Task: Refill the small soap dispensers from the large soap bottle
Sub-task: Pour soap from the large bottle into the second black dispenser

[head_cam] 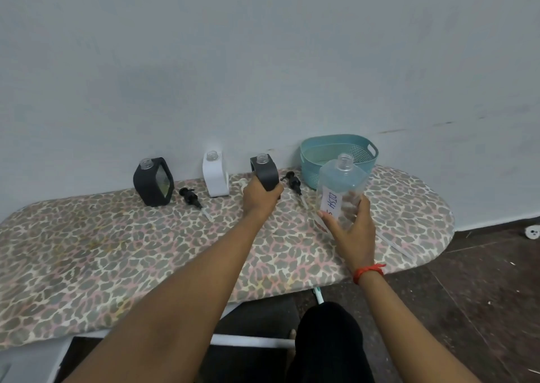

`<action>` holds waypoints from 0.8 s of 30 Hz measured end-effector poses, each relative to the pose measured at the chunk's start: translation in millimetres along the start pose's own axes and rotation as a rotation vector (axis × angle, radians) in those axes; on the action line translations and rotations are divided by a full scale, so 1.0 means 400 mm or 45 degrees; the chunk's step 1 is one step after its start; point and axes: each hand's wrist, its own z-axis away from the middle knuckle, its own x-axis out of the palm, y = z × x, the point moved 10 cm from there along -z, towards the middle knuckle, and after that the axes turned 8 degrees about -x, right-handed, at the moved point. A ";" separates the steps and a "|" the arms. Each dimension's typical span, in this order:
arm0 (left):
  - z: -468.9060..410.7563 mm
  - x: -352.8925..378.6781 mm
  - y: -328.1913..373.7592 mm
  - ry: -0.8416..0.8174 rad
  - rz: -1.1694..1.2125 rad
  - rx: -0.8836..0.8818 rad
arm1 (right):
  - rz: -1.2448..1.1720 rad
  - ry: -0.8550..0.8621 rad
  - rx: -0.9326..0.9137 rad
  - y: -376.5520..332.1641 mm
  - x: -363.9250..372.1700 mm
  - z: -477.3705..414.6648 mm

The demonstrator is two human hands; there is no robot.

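The right hand (350, 230) is curling round the lower body of the large clear soap bottle (342, 181), holding it near upright, open neck above the grip. Left of that grip, near, the left hand (260, 198) is clasping the black soap dispenser (264, 175), upright, mouth uncapped; pouring likely means tipping leftward.

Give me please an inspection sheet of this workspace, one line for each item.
Surface: ironing board with a spotted cover.
Job's things: large clear bottle uncapped and tilted; black dispenser, white dispenser and dark dispenser all open; left pump and right pump lie on the board.
Clutter: teal basket at the back.
Hands: left hand grips the dark dispenser; right hand holds the large clear bottle.
Cables: nothing seen.
Surroundings: pale wall, dark floor.
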 end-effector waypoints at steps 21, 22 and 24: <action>-0.042 -0.053 0.010 0.071 -0.034 0.239 | 0.127 0.041 -0.052 0.006 -0.007 -0.008; -0.002 -0.074 0.001 0.066 -0.012 0.261 | 0.140 0.046 -0.054 0.003 -0.010 -0.008; 0.080 -0.109 -0.026 0.011 0.039 0.332 | 0.126 0.060 -0.004 0.007 -0.017 -0.004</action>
